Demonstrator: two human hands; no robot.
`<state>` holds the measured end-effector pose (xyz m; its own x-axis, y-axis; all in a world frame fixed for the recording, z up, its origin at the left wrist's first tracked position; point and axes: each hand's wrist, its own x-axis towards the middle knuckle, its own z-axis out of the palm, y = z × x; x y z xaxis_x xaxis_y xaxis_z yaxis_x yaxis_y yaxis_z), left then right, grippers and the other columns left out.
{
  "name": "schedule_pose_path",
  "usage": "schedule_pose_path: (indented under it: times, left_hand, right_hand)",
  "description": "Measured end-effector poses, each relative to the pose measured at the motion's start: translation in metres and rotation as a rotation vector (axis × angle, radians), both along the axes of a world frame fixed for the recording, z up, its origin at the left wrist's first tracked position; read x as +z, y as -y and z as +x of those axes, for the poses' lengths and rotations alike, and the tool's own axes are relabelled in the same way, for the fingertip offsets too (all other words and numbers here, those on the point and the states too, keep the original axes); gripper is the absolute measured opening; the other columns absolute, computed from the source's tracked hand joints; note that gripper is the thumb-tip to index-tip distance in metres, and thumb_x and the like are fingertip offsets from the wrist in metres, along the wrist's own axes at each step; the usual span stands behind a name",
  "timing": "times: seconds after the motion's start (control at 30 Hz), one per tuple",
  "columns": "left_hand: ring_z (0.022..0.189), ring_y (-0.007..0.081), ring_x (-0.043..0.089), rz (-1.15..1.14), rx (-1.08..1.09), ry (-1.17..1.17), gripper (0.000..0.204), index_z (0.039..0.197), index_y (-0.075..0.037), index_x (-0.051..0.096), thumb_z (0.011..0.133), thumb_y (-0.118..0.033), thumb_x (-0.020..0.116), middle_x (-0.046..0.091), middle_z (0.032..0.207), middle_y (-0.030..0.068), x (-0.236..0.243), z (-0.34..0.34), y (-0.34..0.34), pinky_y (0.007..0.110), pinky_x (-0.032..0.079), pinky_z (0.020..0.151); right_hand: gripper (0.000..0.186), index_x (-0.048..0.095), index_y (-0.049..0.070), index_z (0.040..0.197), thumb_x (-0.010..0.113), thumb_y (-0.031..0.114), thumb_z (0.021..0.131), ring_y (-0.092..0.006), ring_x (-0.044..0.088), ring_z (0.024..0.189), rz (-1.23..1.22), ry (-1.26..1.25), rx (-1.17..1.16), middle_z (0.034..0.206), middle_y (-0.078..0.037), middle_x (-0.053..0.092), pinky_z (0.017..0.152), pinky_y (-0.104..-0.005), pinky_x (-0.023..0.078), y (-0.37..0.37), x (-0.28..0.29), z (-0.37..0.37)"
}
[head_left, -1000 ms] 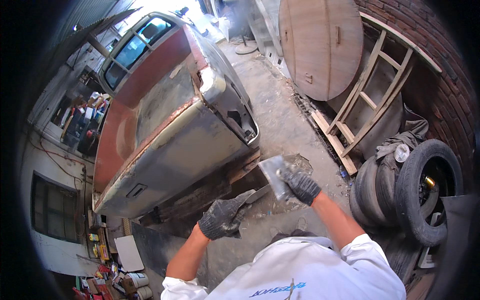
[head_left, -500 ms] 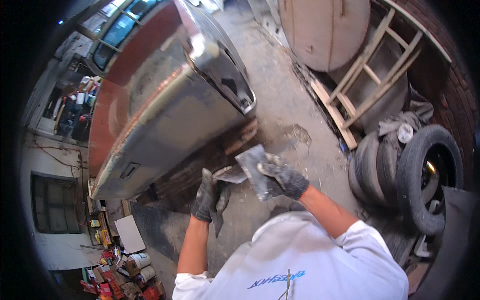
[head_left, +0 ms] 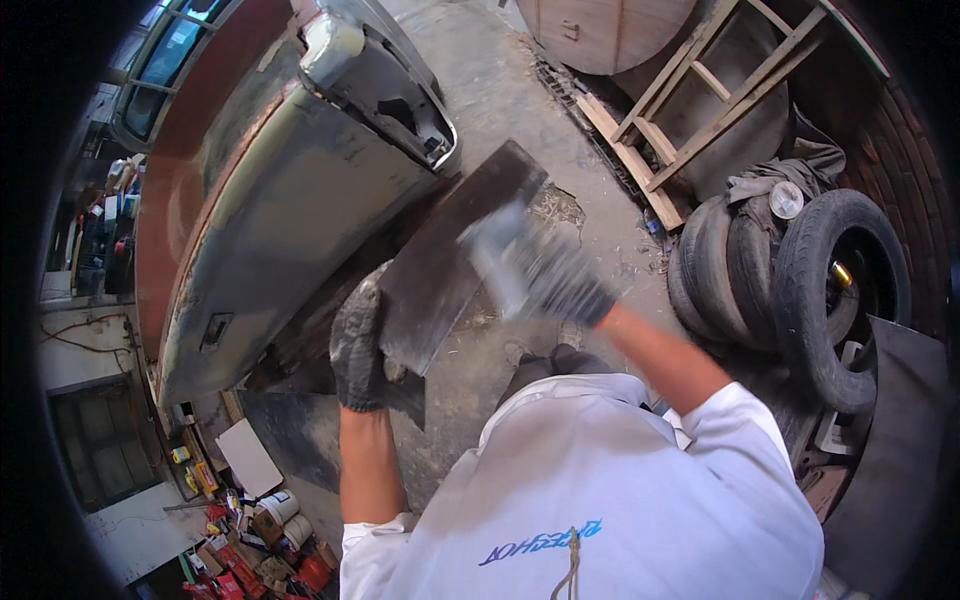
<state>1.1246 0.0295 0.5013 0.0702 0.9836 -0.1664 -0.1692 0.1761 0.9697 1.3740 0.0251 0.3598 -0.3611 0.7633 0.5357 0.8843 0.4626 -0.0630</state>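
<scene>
My left hand [head_left: 357, 340], in a dark, dirty knit glove, grips the near left end of a long, flat, dark plate [head_left: 450, 235], which is tilted in front of me. Over the plate's right side, my right hand [head_left: 560, 280], gloved and smeared by motion, holds a pale grey flat piece [head_left: 490, 258]; whether the piece touches the plate cannot be told. Just beyond both hands stands a truck bed [head_left: 270, 230] with patchy grey and red paint and rusty edges.
Stacked tyres [head_left: 830, 395] and a draped cloth are at my right, below a wooden frame [head_left: 745, 90] leaning beside a large round board [head_left: 600, 30]. Cluttered containers [head_left: 280, 505] lie at lower left. A dark sheet [head_left: 910, 390] stands at the right edge.
The long dark plate has been swung up and turned broad face toward me. My left hand has shifted left, my right hand moves blurred over the plate, and the view has tipped downward.
</scene>
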Motion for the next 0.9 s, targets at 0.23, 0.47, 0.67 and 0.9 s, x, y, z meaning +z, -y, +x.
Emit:
schedule_pose_path:
  times: [0.23,0.47,0.67,0.9]
  left_hand:
    - [0.113,0.0205,0.054,0.049,-0.089,-0.102,0.037,0.122,0.003,0.057,0.095,-0.022,0.051,0.058,0.123,0.0131,0.01,0.007,0.007,0.034,0.039,0.1]
    - [0.111,0.0202,0.054,0.123,-0.085,-0.23,0.04,0.122,0.003,0.057,0.096,-0.027,0.051,0.06,0.121,0.012,0.01,0.015,-0.006,0.034,0.04,0.1]
    - [0.112,0.0209,0.054,0.144,0.002,-0.09,0.04,0.124,0.003,0.056,0.098,-0.026,0.046,0.058,0.123,0.0127,0.002,0.013,-0.011,0.034,0.041,0.099]
    - [0.113,0.0181,0.052,0.331,-0.068,-0.102,0.038,0.126,0.003,0.054,0.099,-0.023,0.045,0.06,0.12,0.0115,0.005,0.021,-0.018,0.032,0.039,0.099]
  right_hand:
    - [0.043,0.058,-0.001,0.113,0.044,0.036,0.097,-0.0362,0.064,0.081,-0.371,-0.169,-0.184,0.106,-0.023,0.063,0.072,-0.0483,0.053,-0.038,0.057,0.041]
    - [0.056,0.045,-0.001,0.133,0.058,0.032,0.09,-0.0326,0.049,0.122,-0.858,-0.909,0.207,0.139,-0.021,0.043,0.098,-0.0412,0.042,0.018,0.069,-0.03]
    - [0.049,0.049,-0.002,0.127,0.058,0.025,0.088,-0.0376,0.056,0.109,-0.424,-0.417,-0.036,0.127,-0.023,0.052,0.093,-0.0456,0.045,-0.025,0.067,0.001]
    - [0.041,0.052,-0.001,0.122,0.058,0.022,0.089,-0.0354,0.062,0.098,0.209,0.004,-0.184,0.117,-0.024,0.058,0.084,-0.0478,0.048,0.008,0.048,-0.045]
